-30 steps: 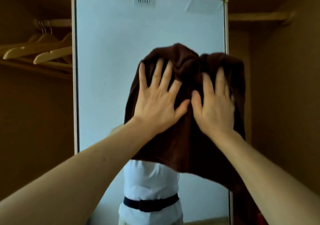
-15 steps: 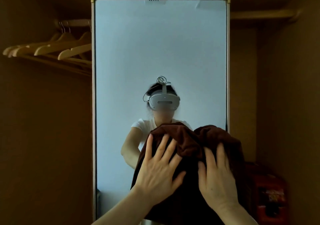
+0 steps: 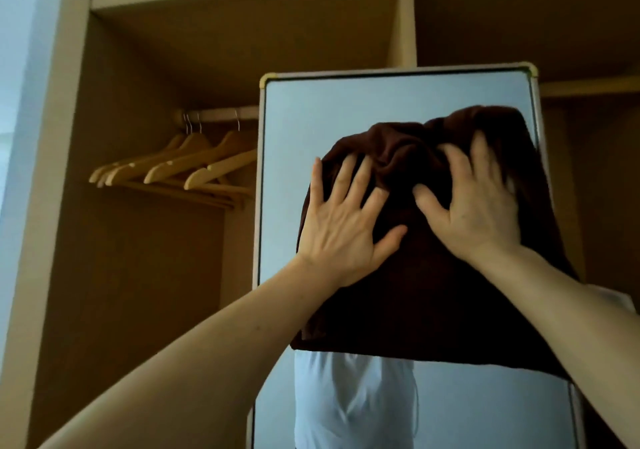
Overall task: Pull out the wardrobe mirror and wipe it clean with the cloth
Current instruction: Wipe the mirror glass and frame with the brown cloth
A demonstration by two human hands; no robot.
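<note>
Mirror: tall white-framed wardrobe mirror (image 3: 346, 109), pulled out, long axis vertical.
Cloth: dark brown towel cloth (image 3: 433, 292) on upper glass.
L hand (image 3: 343, 230): I see it flat, fingers spread, pinning cloth.
R hand (image 3: 478, 213): splayed, pressing cloth; nearer the mirror's right frame edge.
Next: I judge strokes run down the mirror.

Bare mirror (image 3: 346, 109) glass left of the cloth (image 3: 433, 292) — hangers (image 3: 194, 168) crowd beyond its frame.

Both hands (image 3: 408, 227) flat — cloth (image 3: 429, 296) on mirror (image 3: 346, 109)

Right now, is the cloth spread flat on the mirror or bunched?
Bunched at the top: the cloth wrinkles between the left hand and right hand, then hangs flat against the mirror below.
</note>
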